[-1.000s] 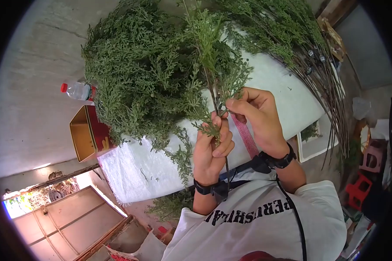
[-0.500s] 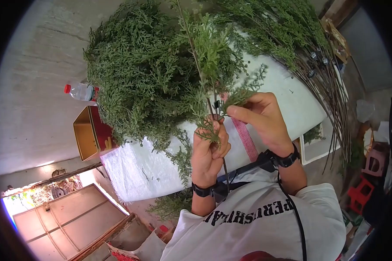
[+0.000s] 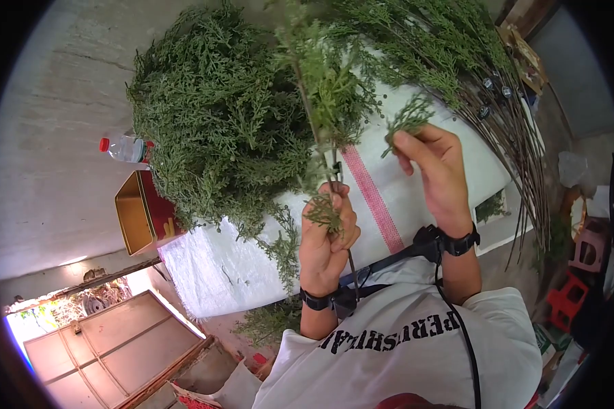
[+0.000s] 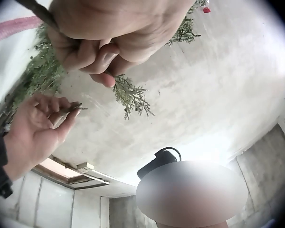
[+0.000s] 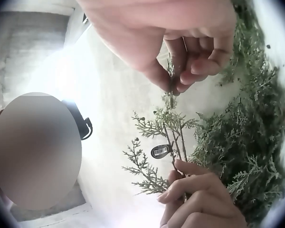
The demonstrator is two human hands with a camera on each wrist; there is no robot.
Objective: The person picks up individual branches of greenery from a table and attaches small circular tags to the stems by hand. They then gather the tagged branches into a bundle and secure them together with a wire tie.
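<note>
grips overlapping stems (image 3: 308,102) bearing one black tag (image 5: 159,151) in the left hand (image 3: 325,238), above white sheeting (image 3: 218,286); pinches one sprig (image 3: 409,119) in the right hand (image 3: 443,167), nearby. faces one foliage heap (image 3: 218,123) partly hiding one bottle (image 3: 124,146) and one red box (image 3: 154,204).

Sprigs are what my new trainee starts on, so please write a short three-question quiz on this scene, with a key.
1. Which hand holds a sprig apart from the stems?
2. True or false: the bottle has a red cap.
3. Fill in the colour: the strip running across the white cover is ____.

Key:
1. The right hand; the left hand grips the stems.
2. True.
3. Pink.
</note>
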